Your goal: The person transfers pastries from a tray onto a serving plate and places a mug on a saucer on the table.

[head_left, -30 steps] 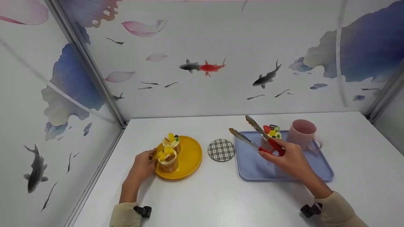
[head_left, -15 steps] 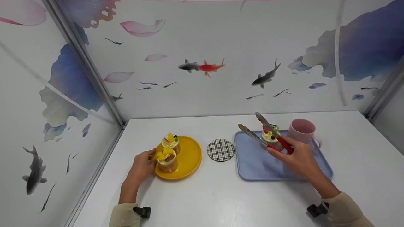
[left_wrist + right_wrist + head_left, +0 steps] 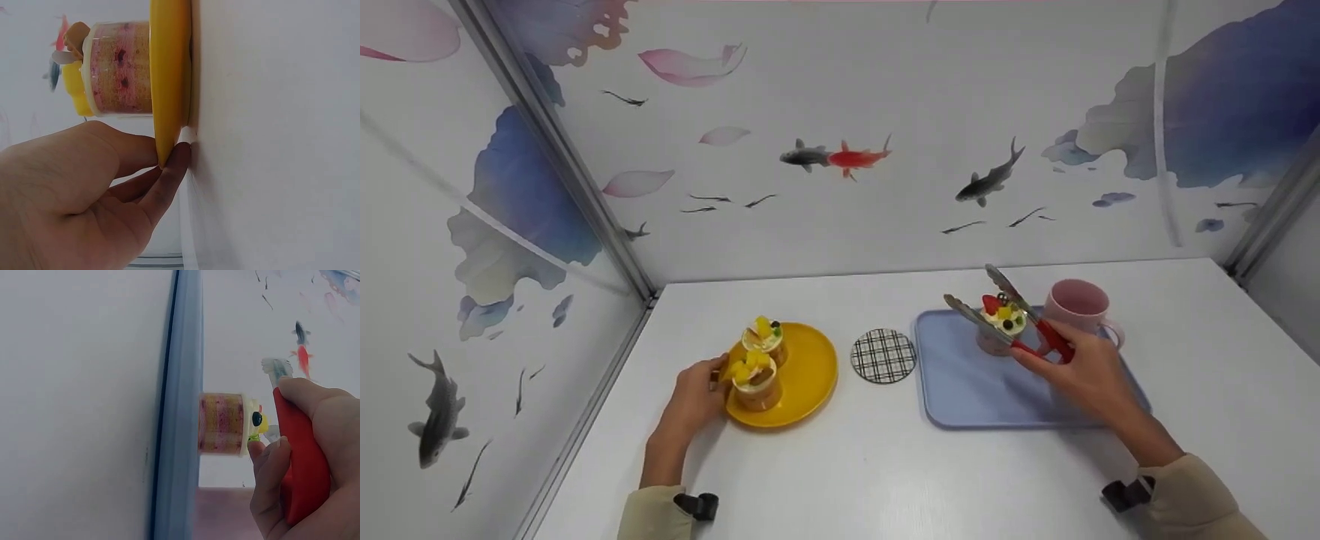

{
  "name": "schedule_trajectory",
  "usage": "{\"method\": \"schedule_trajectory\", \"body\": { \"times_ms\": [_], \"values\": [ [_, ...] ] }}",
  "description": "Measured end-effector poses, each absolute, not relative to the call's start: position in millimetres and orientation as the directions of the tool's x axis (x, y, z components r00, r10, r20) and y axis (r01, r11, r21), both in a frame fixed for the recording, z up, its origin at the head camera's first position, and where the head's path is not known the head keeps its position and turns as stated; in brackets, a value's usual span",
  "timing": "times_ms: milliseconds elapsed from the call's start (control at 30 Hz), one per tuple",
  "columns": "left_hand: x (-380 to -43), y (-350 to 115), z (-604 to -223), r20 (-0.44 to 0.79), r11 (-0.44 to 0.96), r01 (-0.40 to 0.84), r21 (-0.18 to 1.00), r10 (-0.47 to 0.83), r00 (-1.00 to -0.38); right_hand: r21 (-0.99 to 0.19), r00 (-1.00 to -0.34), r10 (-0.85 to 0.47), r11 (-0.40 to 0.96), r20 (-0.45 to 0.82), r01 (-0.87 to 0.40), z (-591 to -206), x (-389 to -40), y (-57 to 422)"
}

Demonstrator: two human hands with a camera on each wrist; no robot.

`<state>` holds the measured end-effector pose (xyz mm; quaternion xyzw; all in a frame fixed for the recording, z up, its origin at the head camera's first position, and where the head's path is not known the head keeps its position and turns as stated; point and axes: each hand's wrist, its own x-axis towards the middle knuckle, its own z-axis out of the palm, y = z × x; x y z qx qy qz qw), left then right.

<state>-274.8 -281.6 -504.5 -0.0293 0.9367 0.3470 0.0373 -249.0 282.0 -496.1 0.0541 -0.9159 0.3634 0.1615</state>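
Note:
My left hand (image 3: pixel 701 394) pinches the rim of a yellow plate (image 3: pixel 812 375), thumb above and fingers below, as the left wrist view shows. Two dessert cups stand on that plate: a front cup (image 3: pixel 756 386) with yellow fruit and a rear cup (image 3: pixel 763 334). My right hand (image 3: pixel 1084 371) grips red-handled metal tongs (image 3: pixel 1054 341) over a blue tray (image 3: pixel 967 397). Their tips are spread apart, one on either side of a fruit-topped dessert cup (image 3: pixel 996 341) in the head view. In the right wrist view this cup (image 3: pixel 220 423) stands on the tray with layered cake inside.
A pink mug (image 3: pixel 1076 304) stands at the tray's back right, partly behind the right hand. Between plate and tray lies a round checked coaster (image 3: pixel 883 356). White walls painted with fish border the white table (image 3: pixel 870 480) at the back and left.
My right hand has shifted right with the spread tongs, from left of and across the tray's cup to a place where the cup shows between the arms. The left hand stays at the plate.

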Motion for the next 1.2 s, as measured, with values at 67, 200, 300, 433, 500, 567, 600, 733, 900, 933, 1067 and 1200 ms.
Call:
{"method": "schedule_trajectory", "body": {
  "times_ms": [67, 200, 300, 433, 500, 567, 600, 733, 900, 933, 1067, 1200],
  "values": [
    [-274, -282, -504, -0.088, 0.759, -0.077, 0.647, -0.026, -0.996, -0.648, -0.946, 0.015, 0.733, 0.322, -0.209, -497, -250, 284],
    [-274, -282, -505, -0.078, 0.760, -0.067, 0.647, -0.021, -0.997, -0.654, -0.957, 0.014, 0.733, 0.290, -0.188, -498, -250, 289],
    [-274, -281, -504, -0.083, 0.759, -0.070, 0.647, -0.021, -0.996, -0.661, -0.961, 0.015, 0.728, 0.278, -0.179, -499, -250, 291],
    [-274, -281, -502, -0.088, 0.760, -0.075, 0.646, -0.024, -0.996, -0.660, -0.961, 0.024, 0.732, 0.275, -0.171, -499, -250, 292],
    [-274, -281, -502, -0.082, 0.762, -0.068, 0.644, -0.020, -0.996, -0.654, -0.959, 0.024, 0.736, 0.281, -0.173, -498, -250, 292],
    [-274, -282, -503, -0.077, 0.766, -0.060, 0.641, -0.014, -0.997, -0.644, -0.955, 0.023, 0.744, 0.295, -0.181, -498, -250, 293],
    [-274, -282, -503, -0.074, 0.766, -0.056, 0.640, -0.011, -0.997, -0.639, -0.953, 0.022, 0.747, 0.302, -0.185, -498, -250, 293],
    [-272, -282, -504, -0.062, 0.768, -0.041, 0.639, -0.001, -0.998, -0.624, -0.951, 0.016, 0.758, 0.310, -0.190, -496, -249, 297],
    [-271, -282, -505, -0.063, 0.764, -0.050, 0.643, -0.013, -0.998, -0.621, -0.969, 0.003, 0.768, 0.248, -0.156, -498, -248, 299],
    [-272, -282, -506, -0.066, 0.762, -0.054, 0.646, -0.016, -0.998, -0.621, -0.973, 0.001, 0.770, 0.231, -0.147, -498, -248, 299],
    [-273, -282, -506, -0.074, 0.757, -0.062, 0.651, -0.017, -0.997, -0.610, -0.980, -0.005, 0.782, 0.199, -0.129, -500, -246, 301],
    [-274, -283, -505, -0.075, 0.757, -0.063, 0.650, -0.019, -0.997, -0.605, -0.978, -0.008, 0.785, 0.208, -0.135, -501, -246, 301]
  ]
}}
